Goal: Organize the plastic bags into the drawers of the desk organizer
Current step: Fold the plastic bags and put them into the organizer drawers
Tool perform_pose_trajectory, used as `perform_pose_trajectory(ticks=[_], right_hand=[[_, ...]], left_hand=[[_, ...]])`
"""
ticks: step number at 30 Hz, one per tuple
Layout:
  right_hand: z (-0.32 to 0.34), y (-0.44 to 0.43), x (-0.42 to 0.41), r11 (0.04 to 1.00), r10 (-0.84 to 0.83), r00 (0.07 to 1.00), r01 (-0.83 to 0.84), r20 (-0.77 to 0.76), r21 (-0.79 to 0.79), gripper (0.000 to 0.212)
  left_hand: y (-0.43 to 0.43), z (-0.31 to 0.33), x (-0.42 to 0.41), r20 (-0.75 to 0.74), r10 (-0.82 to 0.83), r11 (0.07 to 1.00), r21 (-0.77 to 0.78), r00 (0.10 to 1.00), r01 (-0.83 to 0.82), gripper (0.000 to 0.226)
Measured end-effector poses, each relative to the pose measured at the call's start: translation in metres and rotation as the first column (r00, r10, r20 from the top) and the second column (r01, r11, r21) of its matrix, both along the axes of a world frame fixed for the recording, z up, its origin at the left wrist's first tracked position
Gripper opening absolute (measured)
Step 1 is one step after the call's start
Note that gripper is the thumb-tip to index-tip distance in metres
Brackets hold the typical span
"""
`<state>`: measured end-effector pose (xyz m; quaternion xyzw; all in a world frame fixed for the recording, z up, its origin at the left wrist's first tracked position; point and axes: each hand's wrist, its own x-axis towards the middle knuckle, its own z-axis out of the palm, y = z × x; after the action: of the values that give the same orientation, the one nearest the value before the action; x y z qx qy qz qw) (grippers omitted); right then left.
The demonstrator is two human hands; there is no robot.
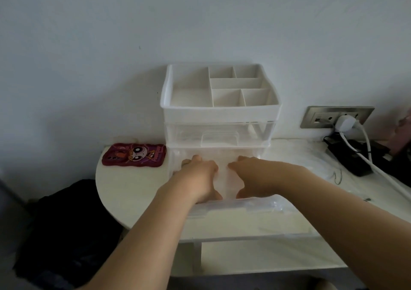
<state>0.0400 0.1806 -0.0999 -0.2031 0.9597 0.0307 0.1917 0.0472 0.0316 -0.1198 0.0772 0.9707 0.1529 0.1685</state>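
Observation:
The desk organizer (220,111) stands at the back of the white desk, with a white divided tray on top and two clear drawers below. Its upper drawer (255,134) is pushed in. The lower drawer (255,206) is pulled out toward me. Both my hands reach into it side by side. My left hand (198,176) and my right hand (258,174) lie palm down, fingers stretched forward, pressing on clear plastic bags (223,178) in the drawer. More clear plastic bags (320,163) lie on the desk to the right.
A phone in a red cartoon case (133,155) lies left of the organizer. At the right are a wall socket with a white plug (343,120), a white cable and a black power strip (355,158). A dark bundle (66,223) sits on the floor at the left.

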Motion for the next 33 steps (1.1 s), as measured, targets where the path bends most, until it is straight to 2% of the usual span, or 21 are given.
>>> perform_pose_trajectory(ticks=[3, 5, 7, 9, 11, 13, 15, 17, 18, 20, 24, 28, 31, 33], right_hand=[[0.002, 0.002, 0.004, 0.998, -0.003, 1.0, 0.003, 0.001, -0.069, 0.063], [0.005, 0.006, 0.013, 0.99, 0.024, 0.994, -0.038, -0.109, -0.132, 0.057], [0.011, 0.015, 0.023, 0.952, 0.014, 0.962, -0.096, -0.271, -0.291, 0.047], [0.021, 0.033, 0.031, 0.861, -0.116, 0.914, -0.102, -0.388, -0.498, 0.026], [0.026, 0.063, 0.034, 0.789, -0.306, 0.861, -0.009, -0.406, -0.615, 0.012], [0.023, 0.099, 0.032, 0.833, -0.405, 0.846, 0.187, -0.345, -0.52, 0.012], [0.009, 0.126, 0.026, 0.901, -0.406, 0.89, 0.35, -0.209, -0.257, 0.016], [-0.012, 0.142, 0.022, 0.925, -0.377, 0.923, 0.379, -0.08, 0.014, 0.025], [-0.024, 0.147, 0.022, 0.923, -0.369, 0.928, 0.373, -0.055, 0.092, 0.028], [-0.042, 0.155, 0.022, 0.918, -0.384, 0.922, 0.387, -0.043, 0.09, 0.032], [-0.063, 0.158, 0.02, 0.902, -0.422, 0.905, 0.413, -0.056, -0.13, 0.039], [-0.071, 0.159, 0.014, 0.866, -0.481, 0.866, 0.443, -0.139, -0.232, 0.039], [-0.074, 0.16, 0.008, 0.88, -0.457, 0.868, 0.41, -0.194, -0.239, 0.044], [-0.077, 0.16, 0.006, 0.901, -0.414, 0.895, 0.378, -0.165, -0.211, 0.05]], left_hand=[[-0.001, -0.002, 0.0, -0.012, 0.009, 1.0, -0.003, 1.0, -0.009, 0.069], [-0.002, -0.001, 0.0, -0.009, 0.026, 1.0, -0.018, 1.0, -0.026, 0.068], [-0.003, 0.0, 0.001, -0.028, 0.045, 0.999, -0.017, 0.999, -0.046, 0.066], [-0.004, 0.0, 0.003, -0.111, 0.064, 0.998, 0.015, 0.992, -0.062, 0.062], [-0.006, 0.0, 0.008, -0.221, 0.082, 0.995, 0.079, 0.972, -0.066, 0.055], [-0.004, 0.001, 0.015, -0.294, 0.09, 0.99, 0.131, 0.951, -0.053, 0.048], [-0.002, 0.001, 0.021, -0.364, 0.104, 0.985, 0.169, 0.926, -0.045, 0.041], [0.001, -0.001, 0.025, -0.421, 0.116, 0.976, 0.218, 0.9, -0.023, 0.035], [0.002, -0.002, 0.027, -0.439, 0.115, 0.972, 0.237, 0.891, -0.008, 0.032], [0.007, -0.005, 0.029, -0.465, 0.108, 0.964, 0.266, 0.879, 0.022, 0.028], [0.012, -0.007, 0.033, -0.518, 0.119, 0.946, 0.317, 0.847, 0.061, 0.022], [0.013, -0.009, 0.035, -0.531, 0.111, 0.949, 0.308, 0.84, 0.069, 0.021], [0.013, -0.008, 0.034, -0.527, 0.11, 0.946, 0.316, 0.842, 0.074, 0.021], [0.014, -0.008, 0.034, -0.528, 0.112, 0.944, 0.322, 0.842, 0.077, 0.021]])
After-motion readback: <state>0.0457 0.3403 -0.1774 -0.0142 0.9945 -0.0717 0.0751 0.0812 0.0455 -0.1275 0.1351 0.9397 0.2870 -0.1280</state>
